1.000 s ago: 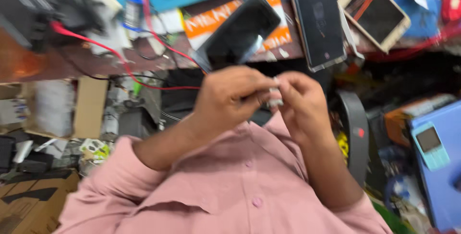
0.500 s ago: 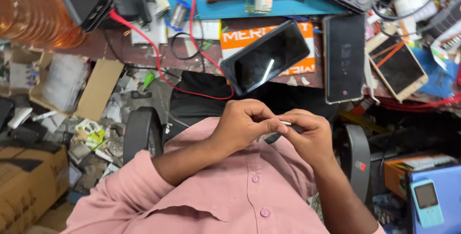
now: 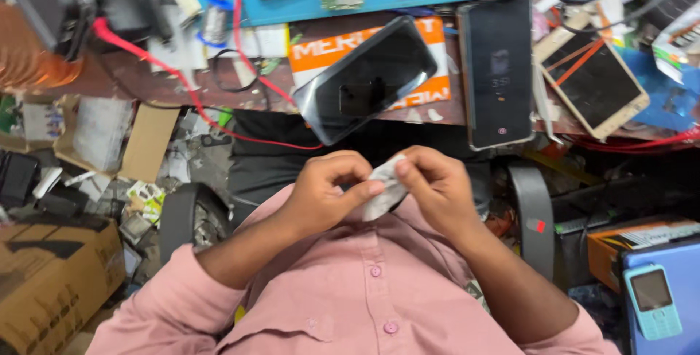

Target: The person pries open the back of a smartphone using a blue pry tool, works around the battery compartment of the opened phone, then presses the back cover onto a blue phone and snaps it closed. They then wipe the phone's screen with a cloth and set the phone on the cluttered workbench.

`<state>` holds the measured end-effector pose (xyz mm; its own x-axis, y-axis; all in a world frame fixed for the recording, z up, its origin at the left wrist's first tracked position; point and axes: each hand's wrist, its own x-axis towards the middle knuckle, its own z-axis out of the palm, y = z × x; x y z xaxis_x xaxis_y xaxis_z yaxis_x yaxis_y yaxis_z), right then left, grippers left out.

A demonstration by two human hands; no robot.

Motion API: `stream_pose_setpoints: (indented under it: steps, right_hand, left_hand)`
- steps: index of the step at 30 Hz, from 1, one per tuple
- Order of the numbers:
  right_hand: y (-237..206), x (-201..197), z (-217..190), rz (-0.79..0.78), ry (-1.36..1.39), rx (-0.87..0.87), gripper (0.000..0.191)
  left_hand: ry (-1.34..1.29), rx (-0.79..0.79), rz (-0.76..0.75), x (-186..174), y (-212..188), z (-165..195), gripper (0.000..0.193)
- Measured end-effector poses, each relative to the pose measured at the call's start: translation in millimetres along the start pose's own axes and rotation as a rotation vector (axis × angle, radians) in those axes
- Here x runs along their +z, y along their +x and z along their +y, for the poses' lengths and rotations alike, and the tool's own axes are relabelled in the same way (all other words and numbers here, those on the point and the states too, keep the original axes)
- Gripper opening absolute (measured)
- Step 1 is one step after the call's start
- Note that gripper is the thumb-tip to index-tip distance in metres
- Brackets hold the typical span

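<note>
My left hand (image 3: 324, 194) and my right hand (image 3: 437, 187) meet in front of my pink shirt (image 3: 372, 289). Between their fingertips they pinch a small crumpled white piece (image 3: 383, 191), perhaps a wipe or tissue. Both hands grip it, thumbs and forefingers closed on it. Just beyond the hands, a black smartphone (image 3: 364, 78) lies tilted on the cluttered bench edge. Beside it lie a second dark phone (image 3: 498, 71) and a gold-framed phone (image 3: 594, 82) crossed with orange tape.
Red wires (image 3: 189, 85) trail across the bench (image 3: 452, 111) and down to the left. Chair armrests (image 3: 536, 216) flank my body. At lower left stands a cardboard box (image 3: 51, 282), with scattered packaging above it. A light-blue keypad phone (image 3: 651, 300) rests on a blue box at lower right.
The view has swung, so the bench and phones sit differently in frame. My hands stay together at my chest. The white piece now shows larger between the fingers.
</note>
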<state>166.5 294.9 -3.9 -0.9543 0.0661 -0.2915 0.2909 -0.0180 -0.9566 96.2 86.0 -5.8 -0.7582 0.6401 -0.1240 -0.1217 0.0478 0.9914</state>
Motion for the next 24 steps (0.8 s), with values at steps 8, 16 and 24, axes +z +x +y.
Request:
stream_pose_setpoints:
  steps: [8,16,24]
  right_hand:
    - [3,-14,-25,-0.048,-0.191,-0.406,0.007]
    - [2,-20,-21,0.009,-0.309,-0.419,0.014]
    - [7,-12,-23,-0.172,0.41,0.12,0.038]
  left_hand:
    - [-0.391,-0.029,0.034,9,-7,-2,0.029]
    - [-0.109,0.049,-0.012,13,-9,-23,0.014]
    - [-0.115,-0.213,0.206,7,-19,-20,0.013]
